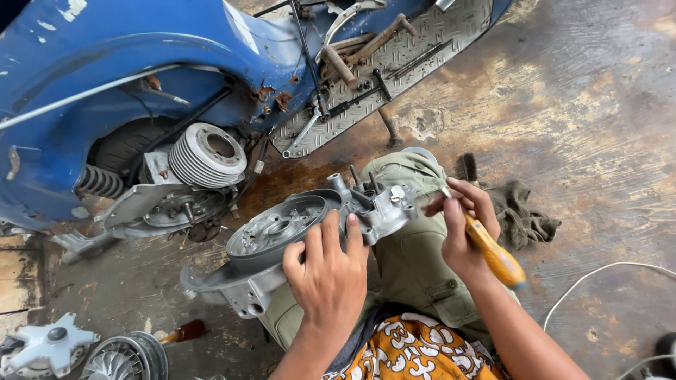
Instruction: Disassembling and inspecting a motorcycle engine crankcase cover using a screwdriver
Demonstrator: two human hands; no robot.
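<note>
Engine casing (282, 243), bare cast metal, is rested across the lap at the frame's centre; judged heavy, rigid, probably oily, best gripped at the rim or thick bosses. Left hand (327, 271) is spread and pressed over the casing's rim at 6 o'clock. Right hand (461, 225) is closed around a yellow-handled screwdriver (493, 253), tip to the casing's 3 o'clock end, wrist cocked. Blue scooter (105, 77) lies at 10 o'clock; rag (524, 214) on the floor at 3.

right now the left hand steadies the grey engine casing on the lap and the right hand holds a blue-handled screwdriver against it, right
Not quite: the handle is yellow-orange, not blue. In the head view the left hand steadies the grey engine casing on the lap, and the right hand holds a yellow-orange-handled screwdriver against it.
</note>
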